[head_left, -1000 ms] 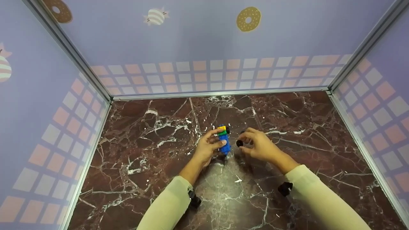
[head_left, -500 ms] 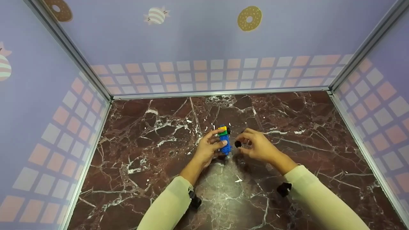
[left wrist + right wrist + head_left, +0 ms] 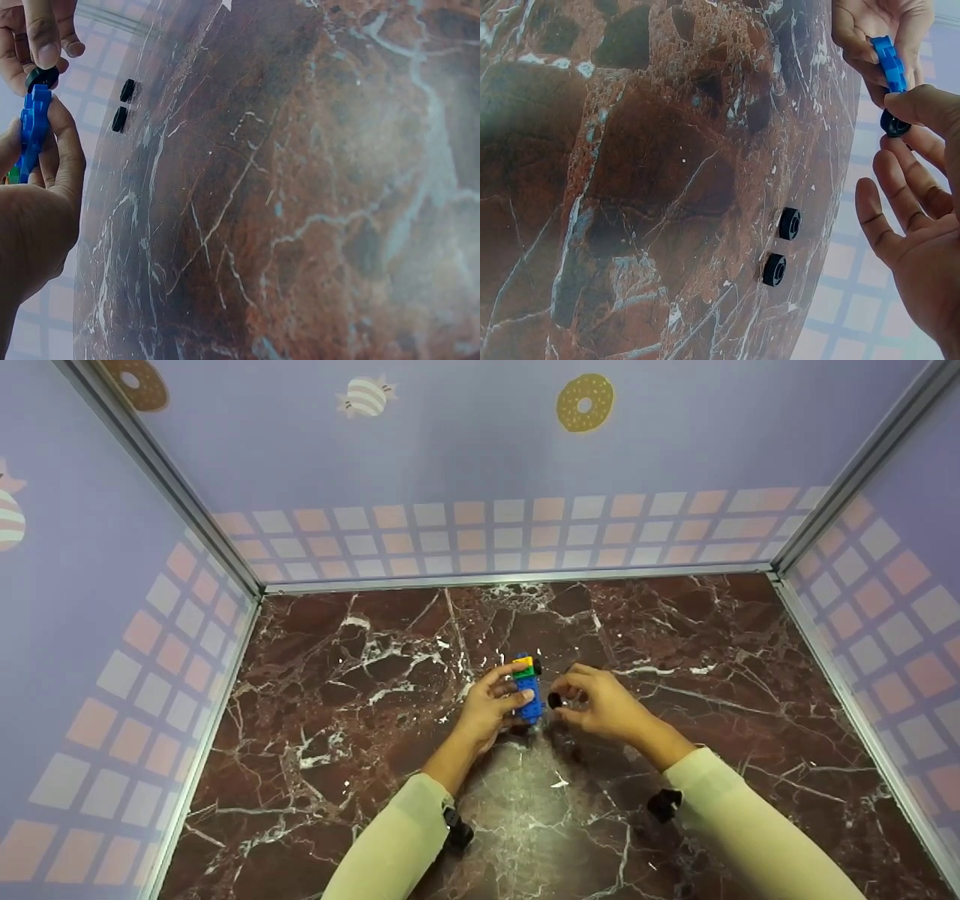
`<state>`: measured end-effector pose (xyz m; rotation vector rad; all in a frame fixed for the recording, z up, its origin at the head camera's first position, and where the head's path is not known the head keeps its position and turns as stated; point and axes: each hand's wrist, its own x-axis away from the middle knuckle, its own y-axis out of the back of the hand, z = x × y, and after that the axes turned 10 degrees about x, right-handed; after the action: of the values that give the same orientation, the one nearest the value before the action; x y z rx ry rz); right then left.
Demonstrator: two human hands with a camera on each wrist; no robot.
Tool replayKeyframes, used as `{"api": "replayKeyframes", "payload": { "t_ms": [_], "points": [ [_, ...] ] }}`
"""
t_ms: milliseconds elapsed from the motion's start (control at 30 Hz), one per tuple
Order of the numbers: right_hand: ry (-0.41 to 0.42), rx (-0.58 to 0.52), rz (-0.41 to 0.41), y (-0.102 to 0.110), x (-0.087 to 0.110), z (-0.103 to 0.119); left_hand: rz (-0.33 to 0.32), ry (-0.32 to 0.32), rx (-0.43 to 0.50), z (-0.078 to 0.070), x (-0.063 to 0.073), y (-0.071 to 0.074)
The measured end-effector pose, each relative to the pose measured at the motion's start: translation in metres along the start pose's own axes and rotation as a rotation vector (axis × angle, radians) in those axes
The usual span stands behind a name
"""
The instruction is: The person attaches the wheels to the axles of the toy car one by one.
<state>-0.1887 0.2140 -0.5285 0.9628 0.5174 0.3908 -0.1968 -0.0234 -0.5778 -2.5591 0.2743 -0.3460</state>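
Observation:
My left hand [image 3: 480,711] grips a small toy car of building bricks [image 3: 531,708], mostly blue, with a green and a yellow brick at its far end. A black wheel [image 3: 537,666] sits on the car's right side at that end. Between thumb and fingertips my right hand [image 3: 606,701] pinches another black toy wheel [image 3: 554,700], held just right of the car's near end. In the left wrist view this pinched wheel [image 3: 41,77] overlaps the end of the blue part [image 3: 35,124]. The right wrist view shows the wheel [image 3: 895,122] right at the blue end [image 3: 889,64].
Two more black wheels [image 3: 790,223] [image 3: 774,270] stand on the dark red marbled tabletop [image 3: 360,780], close to each other beneath the hands. Pale purple panels [image 3: 465,457] with printed squares enclose the table at the back and both sides.
My right hand has moved slightly left, bringing the pinched wheel close to the car's near end and turning it more edge-on. The left hand has stayed almost still with the car.

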Motion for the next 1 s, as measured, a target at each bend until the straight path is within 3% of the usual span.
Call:
{"api": "replayKeyframes", "payload": {
  "t_ms": [600, 1000],
  "points": [
    [-0.011, -0.03, 0.038, -0.0033, -0.0008, 0.0018, -0.007, 0.005, -0.011, 0.0014, -0.0004, -0.0023],
    [0.023, -0.029, 0.0, -0.0061, -0.0007, 0.0008, -0.016, 0.012, -0.009, 0.0017, -0.0011, -0.0021]
  ]
}}
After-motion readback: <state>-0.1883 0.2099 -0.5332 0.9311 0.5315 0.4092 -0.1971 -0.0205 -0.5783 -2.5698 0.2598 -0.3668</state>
